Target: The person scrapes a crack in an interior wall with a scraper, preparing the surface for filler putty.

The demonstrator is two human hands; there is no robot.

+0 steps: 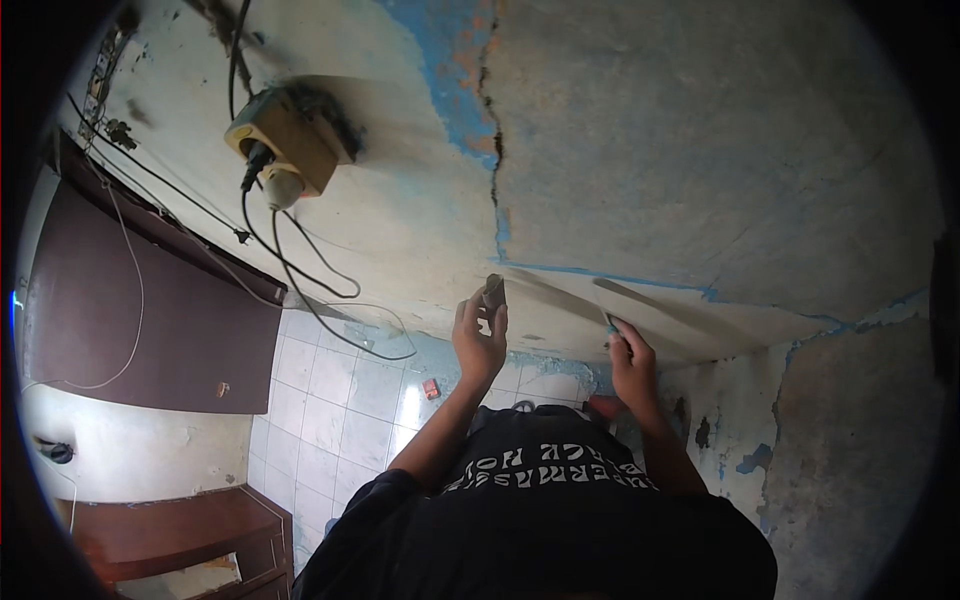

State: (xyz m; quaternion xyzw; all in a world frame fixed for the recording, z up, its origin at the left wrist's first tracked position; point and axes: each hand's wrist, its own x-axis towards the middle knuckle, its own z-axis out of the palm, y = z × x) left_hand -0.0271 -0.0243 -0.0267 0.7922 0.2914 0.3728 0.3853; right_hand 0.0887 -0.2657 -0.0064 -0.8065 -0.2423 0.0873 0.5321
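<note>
My left hand (478, 350) is raised in front of the wall, its fingers closed around a small grey-brown piece (495, 291) with a dark hollow-looking top; its exact kind is unclear. To the right, my right hand (633, 362) grips a thin, narrow-bladed tool (605, 312), which looks like a putty knife, and its blade points up toward the wall. Most of its handle is hidden in my fingers. Both hands are near the wall (420, 260), just below a blue-edged line where a grey patch (690, 130) meets the pale paint. Long shadows fall beside the hands.
A yellowish socket box (318, 165) with a plug and dangling black cables (300, 270) hangs at upper left. Brown furniture (150, 300) stands left, with a wooden cabinet (180, 530) below it. A small red box (431, 388) lies on the tiled floor (320, 385).
</note>
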